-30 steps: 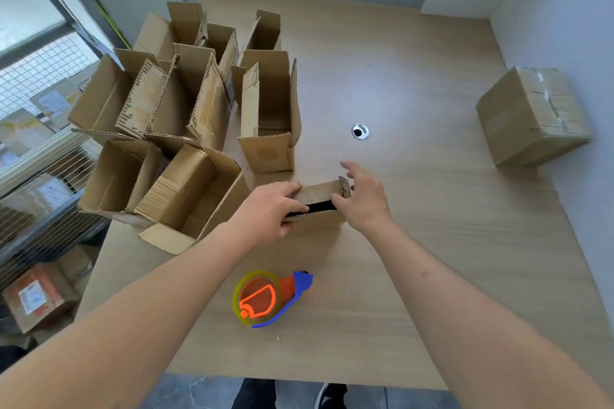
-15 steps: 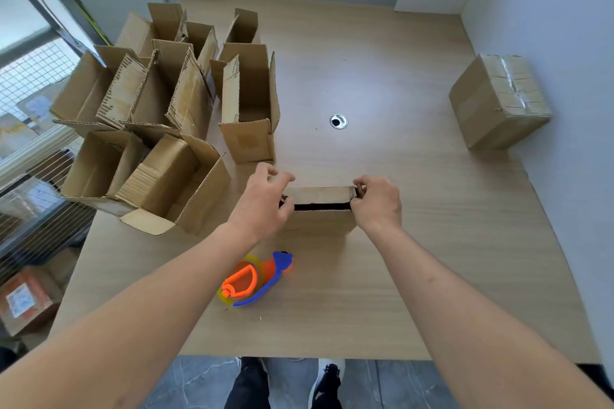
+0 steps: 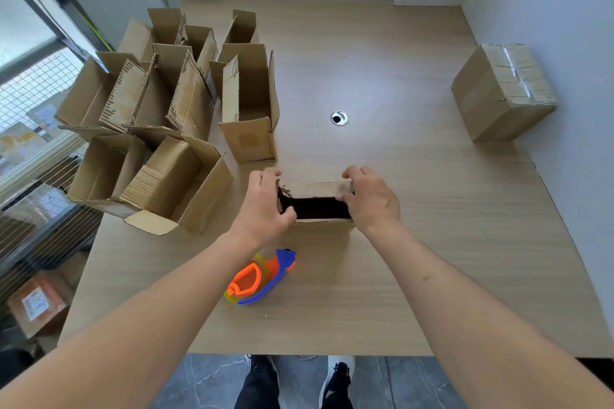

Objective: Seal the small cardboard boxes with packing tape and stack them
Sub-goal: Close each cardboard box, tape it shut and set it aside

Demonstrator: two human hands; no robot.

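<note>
A small cardboard box [image 3: 317, 188] stands on the wooden table [image 3: 415, 209] in front of me, its top showing a dark open gap. My left hand [image 3: 265, 202] grips its left end, thumb curled into the opening. My right hand [image 3: 370, 197] grips the right end, fingers over the far flap and thumb at the gap. An orange and blue tape dispenser [image 3: 260, 277] lies on the table just below my left wrist, held by neither hand.
Several open cardboard boxes [image 3: 172, 116] crowd the table's left side, the nearest one [image 3: 249, 109] just beyond my left hand. A taped, closed box [image 3: 501, 93] sits at the far right by the wall. A cable hole [image 3: 339, 117] lies mid-table.
Both hands went from folding the flaps to gripping the box's two ends. The gap in the top looks wider now. The dispenser has stayed put.
</note>
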